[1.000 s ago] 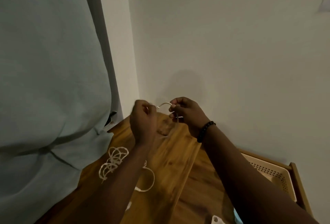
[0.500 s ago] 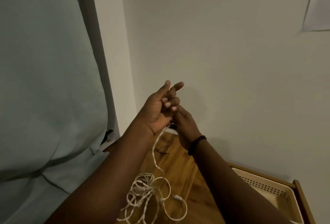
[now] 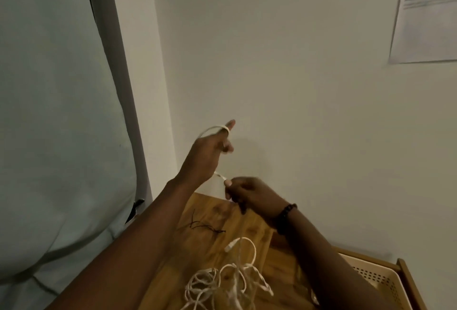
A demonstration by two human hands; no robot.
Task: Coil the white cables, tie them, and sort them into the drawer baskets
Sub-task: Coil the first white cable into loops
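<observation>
1. Left hand [image 3: 206,155] is raised in front of the wall, index finger stretched out, with a loop of white cable [image 3: 213,128] passing over that finger near its tip; the other fingers are loosely curled.
2. Right hand [image 3: 249,192], lower and just right of the left, pinches the same cable between thumb and fingertip; a short stretch of it runs up from the pinch to the underside of the left hand.
3. A dark beaded bracelet [image 3: 285,215] sits on the right wrist.
4. Below both hands lies a wooden top [image 3: 205,248]. A loose tangle of white cables [image 3: 222,285] rests on it near the bottom edge, one connector end [image 3: 231,245] pointing up-left.
5. A thin dark tie [image 3: 206,227] lies on the wood between the forearms, apart from the tangle.
6. At lower right, a pale perforated basket [image 3: 378,282] sits inside a wooden drawer frame [image 3: 408,282].
7. A sheet of paper [image 3: 427,13] hangs on the wall at upper right; pale fabric [image 3: 57,136] fills the left side.
</observation>
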